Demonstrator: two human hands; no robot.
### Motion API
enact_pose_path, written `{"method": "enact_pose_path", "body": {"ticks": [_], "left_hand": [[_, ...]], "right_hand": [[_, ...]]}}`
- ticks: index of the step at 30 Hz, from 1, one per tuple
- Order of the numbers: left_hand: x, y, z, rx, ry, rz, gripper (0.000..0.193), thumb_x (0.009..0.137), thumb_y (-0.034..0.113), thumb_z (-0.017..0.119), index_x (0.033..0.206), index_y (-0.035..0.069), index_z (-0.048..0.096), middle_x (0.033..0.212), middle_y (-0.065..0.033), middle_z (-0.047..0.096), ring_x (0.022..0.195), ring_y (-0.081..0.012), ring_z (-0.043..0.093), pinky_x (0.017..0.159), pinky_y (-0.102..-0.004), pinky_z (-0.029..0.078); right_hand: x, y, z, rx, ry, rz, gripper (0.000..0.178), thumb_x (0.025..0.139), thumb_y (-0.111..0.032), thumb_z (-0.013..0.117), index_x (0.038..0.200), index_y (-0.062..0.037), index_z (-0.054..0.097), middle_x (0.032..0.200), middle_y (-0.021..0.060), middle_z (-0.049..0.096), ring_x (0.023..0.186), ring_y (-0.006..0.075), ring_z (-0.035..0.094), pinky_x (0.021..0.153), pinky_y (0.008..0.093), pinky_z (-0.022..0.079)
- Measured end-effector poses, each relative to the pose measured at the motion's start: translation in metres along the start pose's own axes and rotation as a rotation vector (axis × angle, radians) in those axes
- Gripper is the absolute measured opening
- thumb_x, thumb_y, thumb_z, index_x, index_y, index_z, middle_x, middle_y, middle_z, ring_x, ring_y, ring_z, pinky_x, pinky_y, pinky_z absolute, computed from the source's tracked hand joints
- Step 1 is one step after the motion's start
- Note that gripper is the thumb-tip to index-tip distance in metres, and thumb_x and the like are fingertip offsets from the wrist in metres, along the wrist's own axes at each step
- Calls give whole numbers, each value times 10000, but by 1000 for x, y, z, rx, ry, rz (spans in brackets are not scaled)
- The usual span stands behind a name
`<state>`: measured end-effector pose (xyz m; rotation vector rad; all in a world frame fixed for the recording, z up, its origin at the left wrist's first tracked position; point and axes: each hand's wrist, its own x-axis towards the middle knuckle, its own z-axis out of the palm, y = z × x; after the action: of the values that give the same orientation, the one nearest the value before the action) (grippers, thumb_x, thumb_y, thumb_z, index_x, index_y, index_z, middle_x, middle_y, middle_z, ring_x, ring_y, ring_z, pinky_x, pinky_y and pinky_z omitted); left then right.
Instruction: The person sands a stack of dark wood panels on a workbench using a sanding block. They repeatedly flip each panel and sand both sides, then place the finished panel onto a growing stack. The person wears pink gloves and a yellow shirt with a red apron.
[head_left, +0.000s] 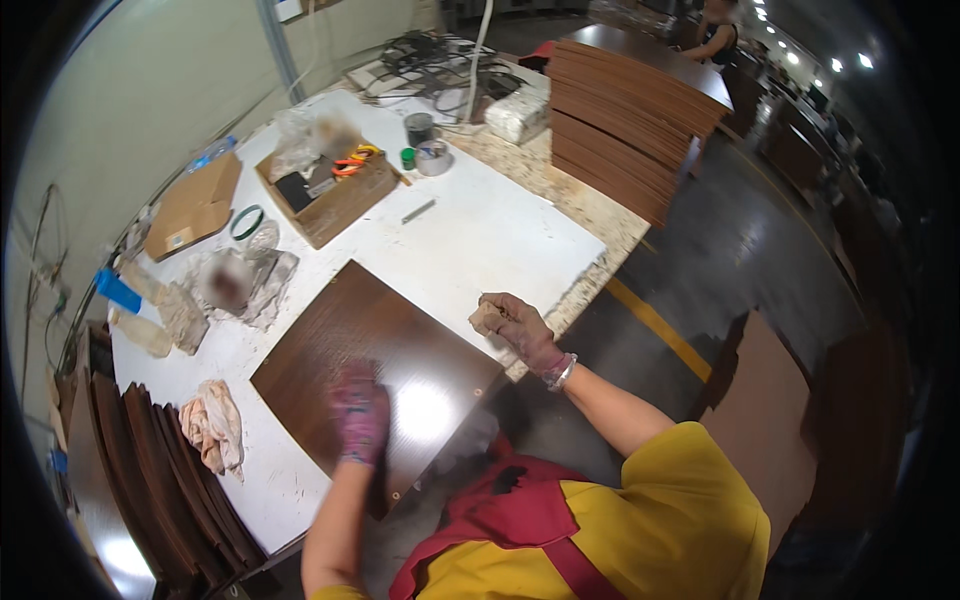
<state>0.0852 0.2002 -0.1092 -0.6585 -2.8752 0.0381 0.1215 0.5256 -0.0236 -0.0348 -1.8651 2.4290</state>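
A dark brown wood-grain panel [430, 345] lies at an angle on the white-topped table, its near corner reaching past the edge. My left hand [360, 412], in a pink and purple patterned glove, rests on the panel's left part. Its fingers look stretched out flat, though motion blurs them. Above the panel's right side, my gloved right hand [525, 332] is closed on a small tan wad [487, 316], perhaps folded cloth or an abrasive pad; its exact kind is unclear. A crumpled pinkish rag [212, 428] lies left of the panel.
An open cardboard box [335, 217] of tools stands farther back, near a tape roll [433, 158] and tangled cables [440, 65]. Stacked brown panels rise at the far right [630, 115] and stand at the near left [150, 480]. A blue-capped bottle [120, 290] lies left. Another person [715, 40] is far off.
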Motion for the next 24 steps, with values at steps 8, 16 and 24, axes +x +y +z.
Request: {"method": "enact_pose_path", "body": {"ticks": [8,16,24], "left_hand": [[-18,157,-63,-546,59,737,293,900,221,538,1163,116,613,1177,-98,611,1054,-264,603,888,-405,523],[-31,97,-56,-221,191,-133,532,907,403,561,1359,123,557,1431,-127,505,1352,-326,437,1114,-508,334],[-49,103,-18,-230,242,-257,675,946,484,431,1510,119,371,1556,-155,378,1424,-402,358,1162,-599,254]], "right_hand": [[79,-21,78,-66,-301,177,392,954,-269,637,1247,-14,582,1029,53,659,980,134,619,885,269,484],[69,5,180,-376,-1014,134,461,902,-237,669,1298,-18,586,1099,77,654,993,156,623,858,286,517],[-36,58,302,-758,-2001,-404,297,803,-201,648,1086,-117,684,1034,114,686,985,313,652,842,405,505]]}}
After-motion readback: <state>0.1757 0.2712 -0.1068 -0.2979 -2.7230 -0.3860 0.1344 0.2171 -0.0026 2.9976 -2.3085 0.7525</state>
